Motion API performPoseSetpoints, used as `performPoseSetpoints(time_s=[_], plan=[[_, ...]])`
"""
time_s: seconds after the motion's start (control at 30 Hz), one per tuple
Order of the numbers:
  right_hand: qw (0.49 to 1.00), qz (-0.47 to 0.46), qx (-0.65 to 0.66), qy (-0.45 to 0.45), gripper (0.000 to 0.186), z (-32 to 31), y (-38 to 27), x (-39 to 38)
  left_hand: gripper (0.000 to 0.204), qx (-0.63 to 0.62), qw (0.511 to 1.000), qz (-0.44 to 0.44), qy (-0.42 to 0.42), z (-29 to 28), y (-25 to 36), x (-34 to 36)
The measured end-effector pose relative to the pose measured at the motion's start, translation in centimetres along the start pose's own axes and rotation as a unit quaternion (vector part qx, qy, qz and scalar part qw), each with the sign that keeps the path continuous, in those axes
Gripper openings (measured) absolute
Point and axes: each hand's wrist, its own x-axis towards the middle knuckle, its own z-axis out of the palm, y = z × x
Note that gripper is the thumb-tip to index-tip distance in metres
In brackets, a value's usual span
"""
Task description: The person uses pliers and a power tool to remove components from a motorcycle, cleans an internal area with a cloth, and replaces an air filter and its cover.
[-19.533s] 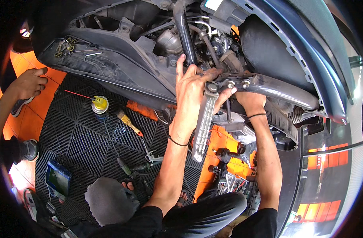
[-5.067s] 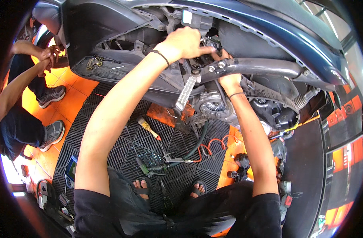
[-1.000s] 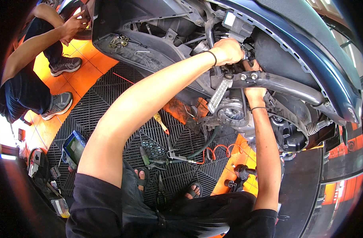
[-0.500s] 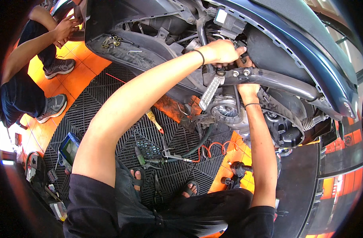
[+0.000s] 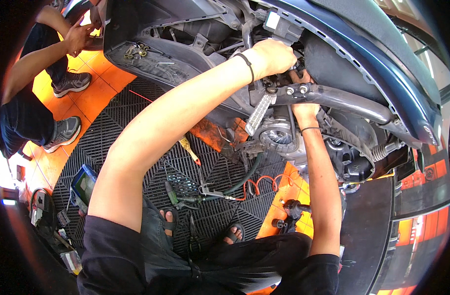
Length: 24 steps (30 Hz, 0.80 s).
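My left hand (image 5: 275, 56) is closed, knuckles upward, over the opened engine bay of a scooter with dark blue body panels (image 5: 407, 73). What its fingers hold is hidden beneath it. From below, my right hand (image 5: 306, 111) reaches behind a black frame tube (image 5: 353, 100). Its fingers show in part above the tube, bent close under my left hand; whatever they grip cannot be made out. Two bolts sit on the tube beside them. A metal footrest (image 5: 260, 114) hangs from the tube, next to a round finned fan (image 5: 279, 136) on the engine.
Loose bolts (image 5: 136, 50) lie on the black footboard. On the black floor mat (image 5: 136, 128) are a yellow-handled brush (image 5: 188, 149), an air blow gun (image 5: 208, 189) with an orange coiled hose, and a green air tool (image 5: 172, 193). Another person's hands (image 5: 79, 38) work at the far left.
My left hand has rolled over and lifted slightly; its thumb, which pointed right before, is now hidden. My right hand stays behind the tube. The other person's hands have shifted slightly.
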Motion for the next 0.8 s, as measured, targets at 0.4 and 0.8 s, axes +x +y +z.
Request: performPoseSetpoints(time_s=[0.4,0.8], plan=[[0.999,-0.004,-0.037,0.018,0.041,0.4,0.0,-0.2,0.048,-0.225,0.937,-0.266,-0.017,-0.4,0.7,-0.2],[0.997,-0.031,-0.052,0.043,0.044,0.9,0.7,-0.4,0.056,-0.092,0.992,-0.081,0.034,-1.2,1.1,-0.7]])
